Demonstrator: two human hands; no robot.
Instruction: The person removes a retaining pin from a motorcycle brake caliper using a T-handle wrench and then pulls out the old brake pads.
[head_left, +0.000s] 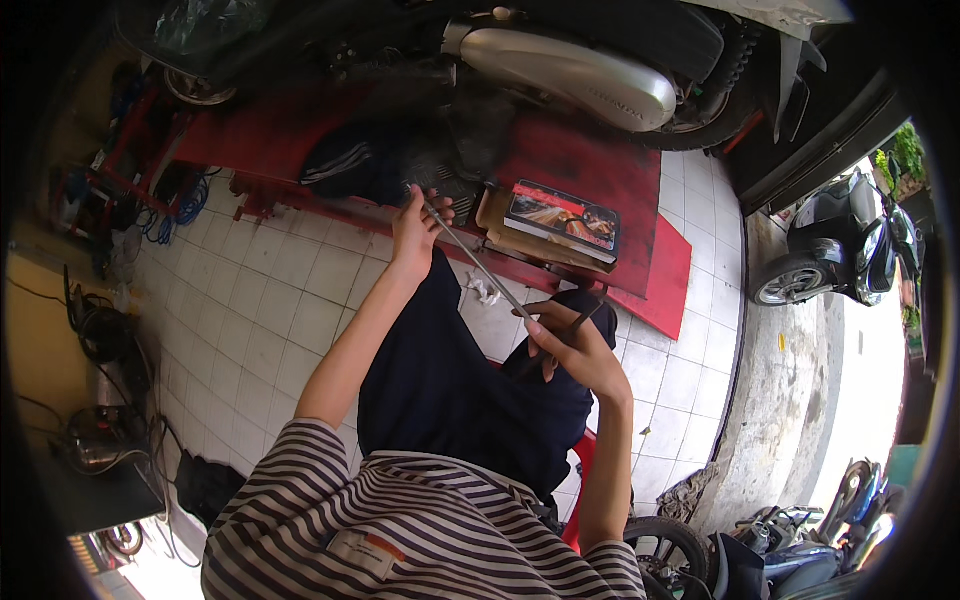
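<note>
A long, thin metal T-handle wrench (pixel 475 257) slants across the space above my lap. Its far end is pinched between the thumb and fingers of my left hand (pixel 414 235). My right hand (pixel 575 348) is closed round the near end, where a dark crossbar sticks out past the fingers at a right angle to the shaft. Part of the crossbar is hidden by that hand. Just beyond my hands is a red platform (pixel 590 160), with a box (pixel 562 215) with a printed lid on it.
A motorcycle with a silver side cover (pixel 570 75) stands on the platform. Crumpled white paper (pixel 483 288) lies on the tiled floor (pixel 290 300). Under me shows a red seat (pixel 582 470). A parked scooter (pixel 850 245) stands outside at the right; hoses and cables hang at the left.
</note>
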